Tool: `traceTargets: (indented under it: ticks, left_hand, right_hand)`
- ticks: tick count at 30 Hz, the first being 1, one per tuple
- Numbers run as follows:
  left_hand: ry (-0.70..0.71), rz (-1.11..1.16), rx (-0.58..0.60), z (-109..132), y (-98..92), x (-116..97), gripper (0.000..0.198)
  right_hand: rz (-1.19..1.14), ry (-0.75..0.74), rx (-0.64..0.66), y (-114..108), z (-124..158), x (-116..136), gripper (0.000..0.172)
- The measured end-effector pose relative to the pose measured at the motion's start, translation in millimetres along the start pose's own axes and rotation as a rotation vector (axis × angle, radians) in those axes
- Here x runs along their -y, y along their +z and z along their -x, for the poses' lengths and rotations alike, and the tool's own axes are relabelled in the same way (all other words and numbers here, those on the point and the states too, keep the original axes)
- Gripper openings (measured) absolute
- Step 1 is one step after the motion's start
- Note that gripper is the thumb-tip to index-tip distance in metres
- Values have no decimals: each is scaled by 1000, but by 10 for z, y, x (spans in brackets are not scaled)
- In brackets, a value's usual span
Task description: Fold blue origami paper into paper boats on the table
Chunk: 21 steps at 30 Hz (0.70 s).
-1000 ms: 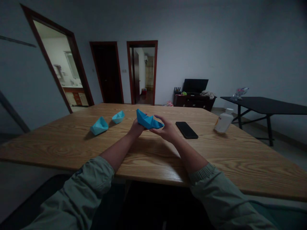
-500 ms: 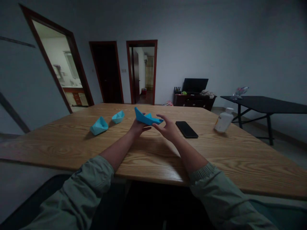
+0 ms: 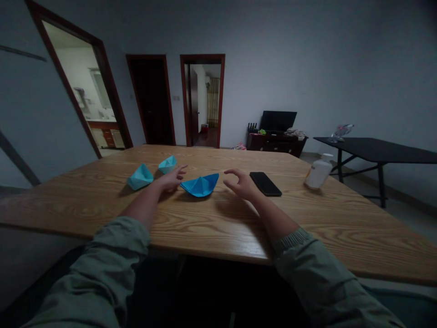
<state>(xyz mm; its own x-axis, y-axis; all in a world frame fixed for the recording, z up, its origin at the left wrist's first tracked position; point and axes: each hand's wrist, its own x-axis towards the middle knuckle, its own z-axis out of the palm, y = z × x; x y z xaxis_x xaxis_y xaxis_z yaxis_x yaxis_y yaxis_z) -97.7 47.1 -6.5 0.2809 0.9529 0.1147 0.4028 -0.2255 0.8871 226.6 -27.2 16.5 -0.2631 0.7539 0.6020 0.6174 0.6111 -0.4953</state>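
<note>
Sitting on the counter, the blue boat is lying between the two hands, its right tip pointing higher than its left. The left hand is hanging palm down with its fingers loosely spread, reaching beside the boat's left tip; whether it is touching the paper, I cannot tell. The right hand is staying clear of the boat, thumb and forefinger curving apart and pinching nothing. Close to the left hand, the far pale boat is standing behind it and the near pale boat is standing to its left, so a careless leftward sweep of that hand or forearm could be knocking either one over. A fingertip catching the blue boat's left tip could be dragging or tipping it, since folded paper is probably weighing very little. Pressing too hard could be creasing its sides. The phone is lying just beside the right hand, where a drifting wrist could be nudging it.
</note>
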Motion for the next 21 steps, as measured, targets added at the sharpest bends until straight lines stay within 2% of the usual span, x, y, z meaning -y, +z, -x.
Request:
traceTargets:
  ticks: [2,5,9,14,21]
  left_hand:
    - [-14,-19,37,33,-179,56,78]
    - [9,18,127,137,-317,3,66]
    - [-75,39,236,331,-375,-175,70]
    - [-69,-33,318,448,-253,-300,72]
    - [75,-88,271,355,62,-326,53]
  right_hand:
    - [29,66,-28,-32,-4,-104,34]
    - [50,166,-63,-47,-16,-301,30]
    - [-15,274,-46,-12,-11,-495,27]
    - [-71,215,51,59,39,-405,31]
    - [-36,167,96,84,69,-172,39]
